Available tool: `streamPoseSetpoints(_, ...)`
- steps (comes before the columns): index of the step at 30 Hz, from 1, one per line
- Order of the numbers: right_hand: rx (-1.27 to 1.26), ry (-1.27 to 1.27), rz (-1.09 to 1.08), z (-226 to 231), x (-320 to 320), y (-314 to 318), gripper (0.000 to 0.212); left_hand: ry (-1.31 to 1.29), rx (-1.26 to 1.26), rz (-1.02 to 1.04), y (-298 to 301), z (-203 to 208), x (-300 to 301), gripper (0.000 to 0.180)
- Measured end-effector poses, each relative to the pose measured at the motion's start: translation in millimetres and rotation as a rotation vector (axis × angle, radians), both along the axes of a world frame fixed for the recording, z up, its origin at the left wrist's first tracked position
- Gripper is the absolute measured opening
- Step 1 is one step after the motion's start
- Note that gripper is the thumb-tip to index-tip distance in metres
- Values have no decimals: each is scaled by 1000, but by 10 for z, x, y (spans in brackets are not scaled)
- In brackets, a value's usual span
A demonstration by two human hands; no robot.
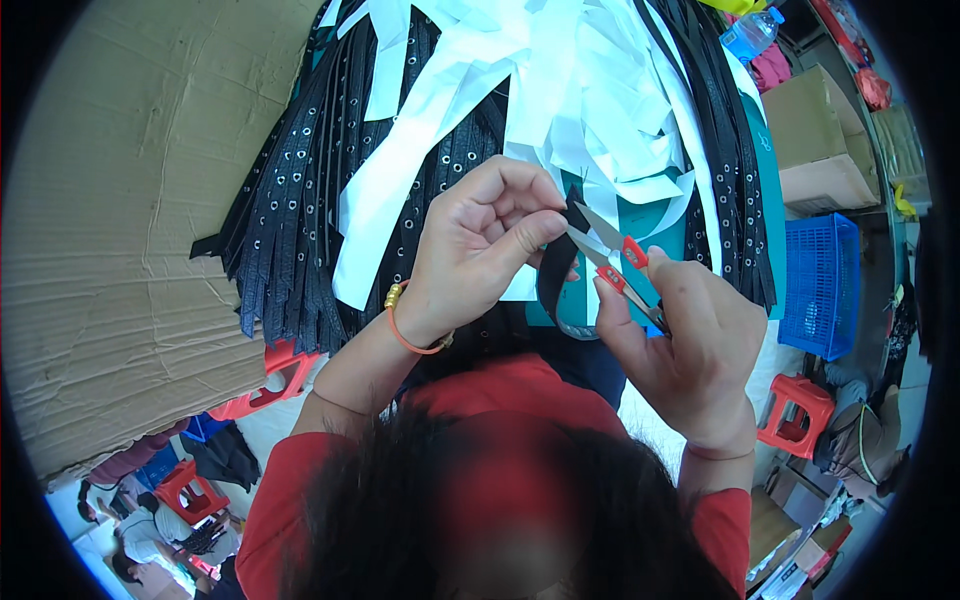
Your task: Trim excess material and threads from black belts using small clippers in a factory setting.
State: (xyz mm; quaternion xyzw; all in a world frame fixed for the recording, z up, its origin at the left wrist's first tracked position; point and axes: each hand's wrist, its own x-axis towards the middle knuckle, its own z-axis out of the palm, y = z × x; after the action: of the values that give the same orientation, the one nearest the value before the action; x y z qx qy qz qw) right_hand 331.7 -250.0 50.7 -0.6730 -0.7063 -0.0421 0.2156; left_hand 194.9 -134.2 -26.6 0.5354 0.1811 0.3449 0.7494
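Observation:
My left hand (pixel 478 240) pinches a black strap (pixel 550 280) between thumb and forefinger. Below the fingers the strap bends down in a loop, and its lower end shows a greyish edge. In my right hand (pixel 695 340) is a pair of thread snips (pixel 634 252) with red grips. Their blades stand apart, with the tips beside the strap's upper end, close to my left thumb. Whether the blades touch the strap I cannot tell. Beyond my hands lies a heap of black straps (pixel 290 190) with metal eyelets, partly covered by long white strips (pixel 400 165).
A large cardboard sheet (pixel 130 220) fills the left side. On the right are a blue plastic basket (pixel 820 285), an open cardboard box (pixel 815 140), a water bottle (pixel 752 36) and a red stool (pixel 797 415). Other people sit at work at the lower left.

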Motion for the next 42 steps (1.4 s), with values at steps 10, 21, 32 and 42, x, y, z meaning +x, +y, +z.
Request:
streamPoseSetpoints(10, -1, -31, -1, 21, 17, 30, 24, 22, -32, -22, -5, -75, 31, 6)
streamPoseSetpoints(21, -116, 164, 51, -3, 86, 138, 20, 120, -83, -98, 55, -34, -28, 8)
streamPoseSetpoints(32, -16, 187, 111, -324, 201, 195, 20, 5, -193, -39, 51, -40, 17, 12)
streamPoseSetpoints(42, 11, 417, 8, -357, 327, 126, 25, -15, -256, -117, 72, 25, -27, 39)
